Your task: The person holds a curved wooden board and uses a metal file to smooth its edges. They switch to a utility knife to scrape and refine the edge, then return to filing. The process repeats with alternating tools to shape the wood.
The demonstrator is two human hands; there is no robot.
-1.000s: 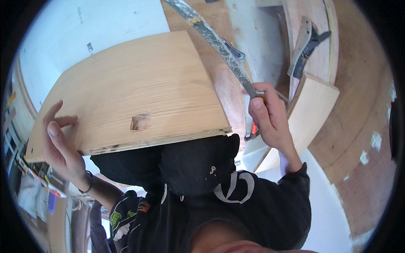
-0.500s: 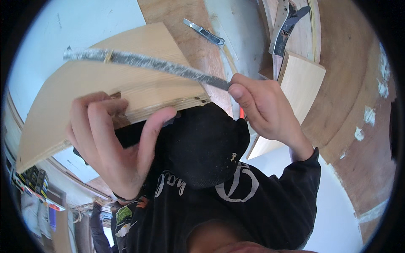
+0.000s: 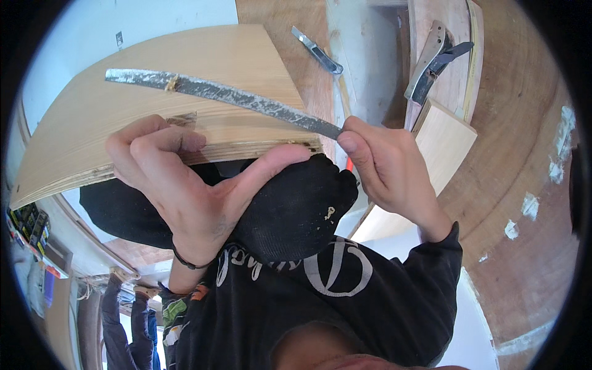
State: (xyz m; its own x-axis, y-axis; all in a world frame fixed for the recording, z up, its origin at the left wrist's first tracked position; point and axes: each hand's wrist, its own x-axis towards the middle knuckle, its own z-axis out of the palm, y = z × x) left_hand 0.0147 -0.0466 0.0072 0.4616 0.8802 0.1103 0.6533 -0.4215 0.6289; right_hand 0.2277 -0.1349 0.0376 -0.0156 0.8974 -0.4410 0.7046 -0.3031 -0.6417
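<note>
My right hand [image 3: 390,169] is closed around one end of a long flat metal file [image 3: 246,106]. The file is coated in pale dust, and a small tan crumb clings near its far end. It slants left over a large light wooden board [image 3: 197,55] with a curved outline. My left hand [image 3: 185,182] grips the board's near edge, fingers on its face and thumb stretched along the layered, rough edge. By the fingertips is a small brownish patch [image 3: 184,118] on the board. Black-clothed knees [image 3: 296,209] are under the board's near edge.
A utility knife [image 3: 316,50] lies beyond the board. Farther right rests a hand plane [image 3: 428,61] on a curved wooden piece, beside a pale plank [image 3: 441,145]. Another person's legs [image 3: 126,320] show at lower left, near a black-and-yellow item [image 3: 31,225].
My left thumb has slid right along the board's edge and straightened. The board has turned slightly in view. The file, still in my right hand, has moved a little right and down.
</note>
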